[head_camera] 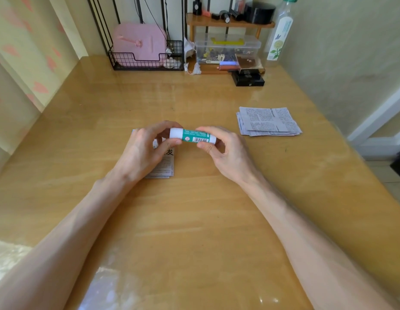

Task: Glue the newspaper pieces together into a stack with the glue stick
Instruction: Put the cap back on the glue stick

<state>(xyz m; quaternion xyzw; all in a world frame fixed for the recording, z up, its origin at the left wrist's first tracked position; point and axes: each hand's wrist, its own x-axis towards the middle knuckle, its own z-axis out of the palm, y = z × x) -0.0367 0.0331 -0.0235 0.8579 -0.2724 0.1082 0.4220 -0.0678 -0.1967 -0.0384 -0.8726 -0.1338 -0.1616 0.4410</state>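
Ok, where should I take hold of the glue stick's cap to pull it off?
Pinch the white cap from the left with the left hand, fingers round its sides. The right hand holds the labelled barrel. The stick lies level between them, so the cap should slide straight off leftward.

This is a home desk [194, 220] set in a room corner. Well beyond the grip on the glue stick [192, 136] stand a wire basket [127, 63], a small wooden shelf [208, 23] of cosmetics [225, 17] and a clear plastic box [228, 44]; far left of the grip hangs a curtain [20, 52] with pink hearts.
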